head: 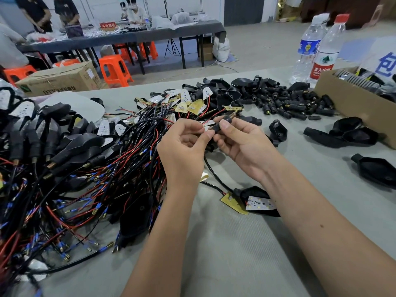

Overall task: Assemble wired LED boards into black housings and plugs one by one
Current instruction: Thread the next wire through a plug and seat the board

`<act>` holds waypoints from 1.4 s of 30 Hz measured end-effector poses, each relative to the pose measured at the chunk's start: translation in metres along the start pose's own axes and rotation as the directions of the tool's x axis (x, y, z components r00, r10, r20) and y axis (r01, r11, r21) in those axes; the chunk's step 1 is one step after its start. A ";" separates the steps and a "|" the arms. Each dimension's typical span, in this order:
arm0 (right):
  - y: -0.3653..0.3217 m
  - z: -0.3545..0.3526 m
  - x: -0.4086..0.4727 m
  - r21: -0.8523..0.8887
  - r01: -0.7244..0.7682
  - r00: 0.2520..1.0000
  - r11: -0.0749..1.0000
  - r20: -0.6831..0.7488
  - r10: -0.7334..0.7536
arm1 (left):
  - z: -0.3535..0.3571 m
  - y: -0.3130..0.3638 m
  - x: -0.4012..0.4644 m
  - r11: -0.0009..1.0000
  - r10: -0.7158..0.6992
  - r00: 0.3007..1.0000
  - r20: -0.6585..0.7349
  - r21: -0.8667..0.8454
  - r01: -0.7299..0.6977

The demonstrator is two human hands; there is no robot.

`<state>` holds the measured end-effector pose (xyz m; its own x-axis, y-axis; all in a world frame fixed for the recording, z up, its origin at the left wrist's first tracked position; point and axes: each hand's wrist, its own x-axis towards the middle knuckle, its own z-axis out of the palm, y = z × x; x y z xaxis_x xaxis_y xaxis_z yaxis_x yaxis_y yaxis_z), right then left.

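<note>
Black plastic with a brass threaded tip, the plug we hold lies aslant above the grey table, its long axis running from lower left up to the right, brass end pointing away toward the heap of loose plugs. Our right hand pinches its barrel between thumb and forefinger; our left hand pinches its near end, fingers curled, the two hands nearly touching. A cardboard box reads "DTY". Bare table lies open before us between the wire tangle and a housing with its LED board.
</note>
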<state>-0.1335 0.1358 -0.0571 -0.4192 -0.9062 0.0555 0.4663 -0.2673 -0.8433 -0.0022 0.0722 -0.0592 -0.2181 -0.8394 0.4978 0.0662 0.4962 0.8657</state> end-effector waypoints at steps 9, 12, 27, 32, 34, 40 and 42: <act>-0.001 -0.004 0.003 0.067 0.036 0.998 0.997 -0.059 -0.032 | -0.019 -0.011 0.008 0.996 0.064 0.982 0.179 0.047 -0.073; 0.000 -0.001 0.002 0.040 0.030 0.999 0.999 -0.041 -0.028 | -0.017 -0.012 0.008 0.994 0.060 0.976 0.209 0.079 -0.078; -0.009 -0.004 -0.001 0.062 -0.003 1.000 0.998 0.004 0.002 | -0.009 -0.021 0.008 0.996 0.016 0.982 0.187 -0.091 0.001; -0.009 -0.004 -0.001 0.064 -0.003 0.999 0.998 0.033 0.001 | -0.005 -0.021 0.007 0.972 -0.058 0.979 0.193 -0.214 0.100; -0.010 -0.005 -0.001 0.047 -0.007 0.999 0.999 0.053 0.005 | -0.005 -0.020 0.007 0.953 -0.120 0.977 0.179 -0.255 0.164; -0.007 -0.005 0.000 0.085 0.005 0.997 0.996 0.071 -0.011 | -0.005 -0.013 0.007 0.961 -0.112 0.971 0.213 -0.226 0.160; -0.005 -0.004 0.001 0.047 0.031 0.998 0.998 0.054 -0.033 | -0.002 -0.013 0.005 0.986 -0.054 0.986 0.155 -0.151 0.078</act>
<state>-0.1393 0.1374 -0.0548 -0.3919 -0.9132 0.1121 0.4892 -0.3100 -0.8152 -0.0025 0.0610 -0.0676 -0.3699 -0.8203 0.4363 0.1952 0.3905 0.8997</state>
